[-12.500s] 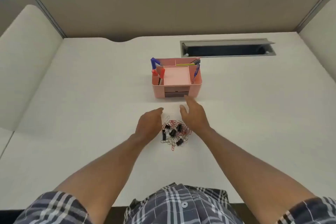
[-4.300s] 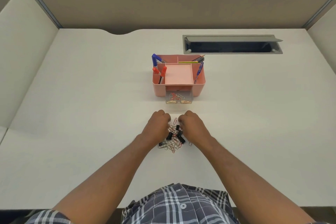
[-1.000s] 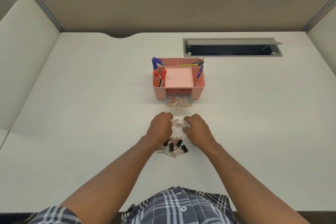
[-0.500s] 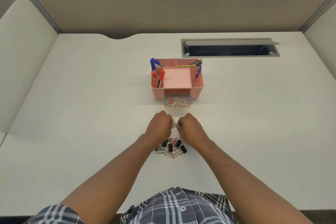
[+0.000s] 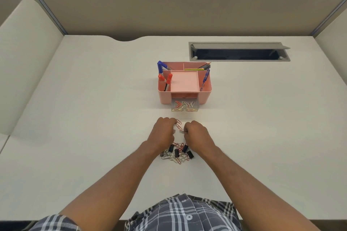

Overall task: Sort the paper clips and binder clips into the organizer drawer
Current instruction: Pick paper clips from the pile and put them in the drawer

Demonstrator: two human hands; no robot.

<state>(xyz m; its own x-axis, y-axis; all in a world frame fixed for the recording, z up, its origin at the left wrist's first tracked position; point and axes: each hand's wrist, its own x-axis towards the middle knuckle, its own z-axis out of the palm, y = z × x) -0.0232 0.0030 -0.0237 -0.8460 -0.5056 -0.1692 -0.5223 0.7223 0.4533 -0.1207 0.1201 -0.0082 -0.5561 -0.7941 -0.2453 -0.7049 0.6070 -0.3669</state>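
Note:
A pink desk organizer stands at mid-desk with its clear drawer pulled out and several paper clips lying in it. Closer to me is a pile of paper clips and black binder clips, partly hidden under my wrists. My left hand and my right hand hover just beyond the pile, fingers curled. Linked paper clips hang between them: the left fingertips pinch one end, the right fingertips pinch the other.
Pens and markers stick up from the organizer's compartments. A grey cable slot with a raised lid lies at the back right. Beige partition walls close the desk at back and sides.
Over the last second my hands stayed beyond the pile, came together on the linked paper clips, then drew slightly apart. The drawer has been open with clips in it since 4.3 s ago.

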